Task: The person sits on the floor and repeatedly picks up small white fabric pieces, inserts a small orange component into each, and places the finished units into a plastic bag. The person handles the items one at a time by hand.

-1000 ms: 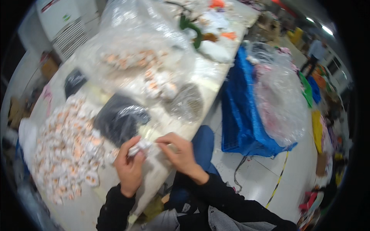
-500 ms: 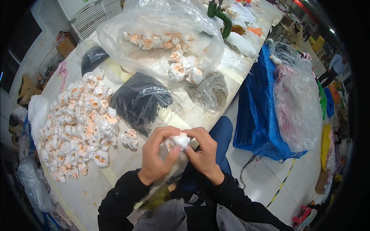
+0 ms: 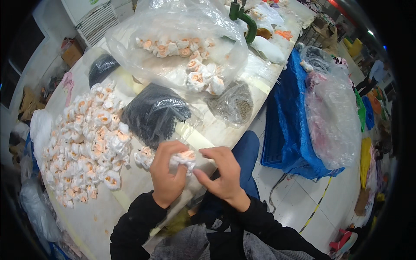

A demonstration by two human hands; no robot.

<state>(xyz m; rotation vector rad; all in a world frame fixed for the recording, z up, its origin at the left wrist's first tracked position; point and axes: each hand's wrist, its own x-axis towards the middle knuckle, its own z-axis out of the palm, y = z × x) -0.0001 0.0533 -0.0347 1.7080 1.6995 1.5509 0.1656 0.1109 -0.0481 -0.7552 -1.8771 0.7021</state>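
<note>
My left hand (image 3: 167, 178) is closed on a small white plush piece with a peach-orange patch (image 3: 186, 158), pinched between thumb and fingers above the table's near edge. To its right, my right hand (image 3: 224, 174) is apart from the piece, thumb and fingers spread and curved, with nothing visible in them. One similar loose plush piece (image 3: 144, 157) lies just left of my left hand, partly behind it. Further left spreads a big pile of such white and peach plush pieces (image 3: 84, 145).
Beyond my hands lie a plastic bag of black pellets (image 3: 151, 115) and a bag of brownish pellets (image 3: 238, 106). A large clear bag (image 3: 130, 65) holds more plush pieces. A green clamp-like metal tool (image 3: 249, 26) stands at the back. Blue sacking (image 3: 284, 130) stands right of the table.
My right hand has let go of the plush piece and opened. My left hand has shifted slightly left, turning the piece so that its peach side shows.
</note>
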